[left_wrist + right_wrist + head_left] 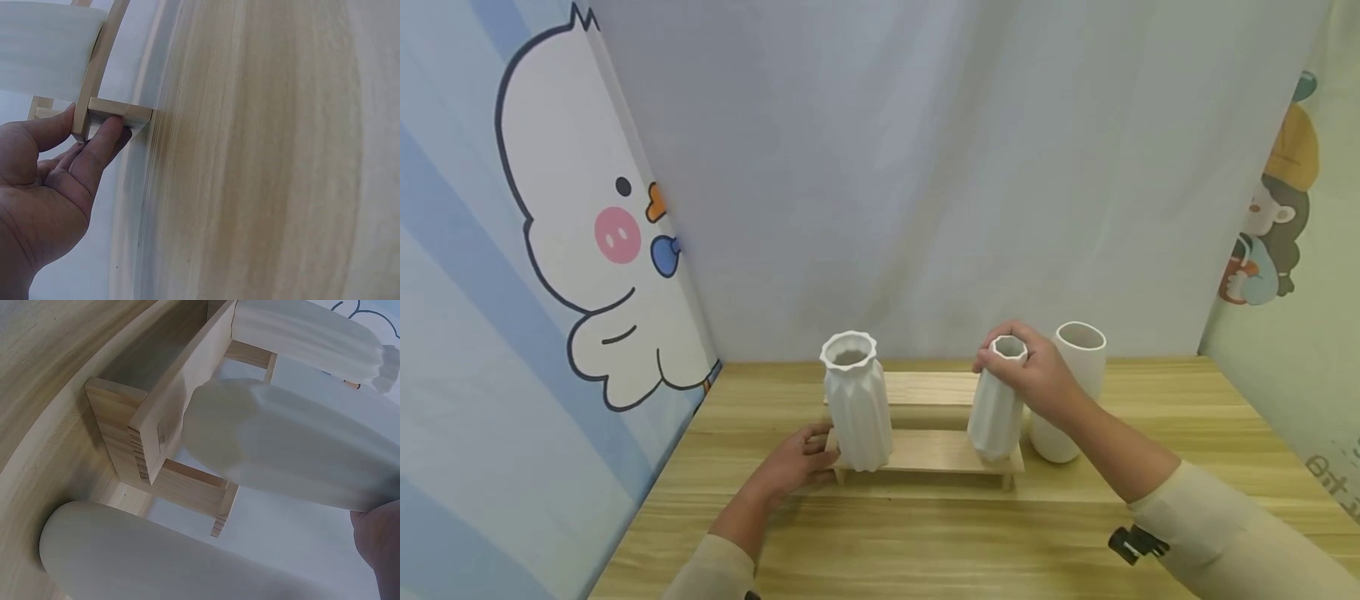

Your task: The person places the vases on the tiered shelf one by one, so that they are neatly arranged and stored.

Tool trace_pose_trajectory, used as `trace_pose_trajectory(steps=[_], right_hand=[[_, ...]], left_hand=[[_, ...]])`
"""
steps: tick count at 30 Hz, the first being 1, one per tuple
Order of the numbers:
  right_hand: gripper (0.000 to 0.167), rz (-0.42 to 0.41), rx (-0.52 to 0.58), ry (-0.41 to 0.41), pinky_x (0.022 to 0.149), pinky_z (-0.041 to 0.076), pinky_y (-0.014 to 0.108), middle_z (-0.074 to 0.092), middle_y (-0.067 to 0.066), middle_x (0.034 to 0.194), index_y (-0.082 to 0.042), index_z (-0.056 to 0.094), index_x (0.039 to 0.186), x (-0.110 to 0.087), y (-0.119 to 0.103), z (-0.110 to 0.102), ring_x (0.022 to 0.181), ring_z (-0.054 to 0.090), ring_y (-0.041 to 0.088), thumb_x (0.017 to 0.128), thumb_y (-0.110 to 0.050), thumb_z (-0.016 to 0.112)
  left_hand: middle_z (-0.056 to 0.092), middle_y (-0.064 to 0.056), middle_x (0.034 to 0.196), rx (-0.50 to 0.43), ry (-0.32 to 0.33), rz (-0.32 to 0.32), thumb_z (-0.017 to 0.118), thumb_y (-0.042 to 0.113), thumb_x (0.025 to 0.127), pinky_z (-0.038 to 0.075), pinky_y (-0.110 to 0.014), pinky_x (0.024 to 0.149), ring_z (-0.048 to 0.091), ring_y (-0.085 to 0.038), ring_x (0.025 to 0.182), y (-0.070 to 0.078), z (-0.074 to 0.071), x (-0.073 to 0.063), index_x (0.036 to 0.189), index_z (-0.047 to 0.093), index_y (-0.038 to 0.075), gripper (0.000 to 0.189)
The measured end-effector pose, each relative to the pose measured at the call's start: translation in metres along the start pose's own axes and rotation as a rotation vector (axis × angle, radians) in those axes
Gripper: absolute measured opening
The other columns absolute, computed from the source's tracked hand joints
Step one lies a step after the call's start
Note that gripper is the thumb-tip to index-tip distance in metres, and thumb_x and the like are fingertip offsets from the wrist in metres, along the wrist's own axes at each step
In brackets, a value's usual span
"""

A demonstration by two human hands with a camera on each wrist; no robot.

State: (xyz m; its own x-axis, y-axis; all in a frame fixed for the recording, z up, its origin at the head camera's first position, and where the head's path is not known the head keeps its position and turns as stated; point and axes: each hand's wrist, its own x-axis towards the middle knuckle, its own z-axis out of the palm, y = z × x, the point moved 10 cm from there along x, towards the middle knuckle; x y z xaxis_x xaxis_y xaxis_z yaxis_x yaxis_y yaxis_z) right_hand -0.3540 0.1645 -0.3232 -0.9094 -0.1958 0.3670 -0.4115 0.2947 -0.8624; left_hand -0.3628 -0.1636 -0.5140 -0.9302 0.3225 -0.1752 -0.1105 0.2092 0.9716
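A two-step wooden stand [928,450] sits on the table. At its left end, my left hand [793,462] pinches the lower board, thumb on top and fingers beneath, as the left wrist view shows. On the left of that board stands a white fluted vase [859,417] with a scalloped rim. My right hand [1037,375] grips a smaller white faceted vase [994,417] around its neck. This vase tilts slightly, its base right at the board's right end. In the right wrist view, its pale unglazed base [215,431] shows close by the board.
A smooth white vase [1057,437] stands on the table just right of the stand, near my right forearm. The stand's back step [925,388] is higher and lies behind the vases. A grey curtain [925,208] hangs behind the wood-grain table [880,550].
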Motion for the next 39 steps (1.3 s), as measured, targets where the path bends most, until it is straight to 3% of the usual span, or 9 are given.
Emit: trace_pose_trajectory(steps=[12,20,29,39], right_hand=[[0.019,-0.01,0.041,-0.004,0.068,0.057,0.033,0.074,0.01,0.086,-0.008,0.057,0.099,0.004,0.005,0.005,0.08,0.07,0.018,0.094,-0.023,0.068],[0.019,0.009,0.041,-0.01,0.067,0.058,0.038,0.074,0.007,0.088,-0.014,0.058,0.099,0.005,0.011,0.01,0.08,0.069,0.022,0.093,-0.028,0.069],[0.021,0.0,0.031,-0.013,0.07,0.057,0.033,0.074,0.01,0.088,-0.009,0.057,0.099,0.007,0.011,0.014,0.082,0.07,0.019,0.094,-0.025,0.068],[0.018,0.026,0.048,-0.001,0.07,0.057,0.038,0.074,0.007,0.088,-0.014,0.058,0.099,0.008,0.016,0.015,0.082,0.068,0.022,0.094,-0.03,0.067]], left_hand=[[0.034,-0.035,0.149,-0.002,0.011,-0.011,0.066,0.02,0.095,0.056,-0.045,0.094,0.052,-0.044,0.126,-0.001,-0.001,0.001,0.15,0.033,0.005,0.066],[0.035,-0.036,0.148,0.004,0.001,-0.005,0.066,0.02,0.095,0.056,-0.045,0.094,0.053,-0.044,0.125,0.0,-0.001,0.001,0.15,0.032,0.003,0.067],[0.035,-0.037,0.148,0.01,-0.004,-0.004,0.067,0.021,0.095,0.056,-0.045,0.094,0.054,-0.043,0.125,0.0,-0.001,0.001,0.15,0.031,0.002,0.068],[0.036,-0.036,0.148,-0.006,-0.003,0.002,0.066,0.019,0.095,0.056,-0.044,0.094,0.051,-0.044,0.127,-0.001,-0.001,0.002,0.149,0.032,0.003,0.066]])
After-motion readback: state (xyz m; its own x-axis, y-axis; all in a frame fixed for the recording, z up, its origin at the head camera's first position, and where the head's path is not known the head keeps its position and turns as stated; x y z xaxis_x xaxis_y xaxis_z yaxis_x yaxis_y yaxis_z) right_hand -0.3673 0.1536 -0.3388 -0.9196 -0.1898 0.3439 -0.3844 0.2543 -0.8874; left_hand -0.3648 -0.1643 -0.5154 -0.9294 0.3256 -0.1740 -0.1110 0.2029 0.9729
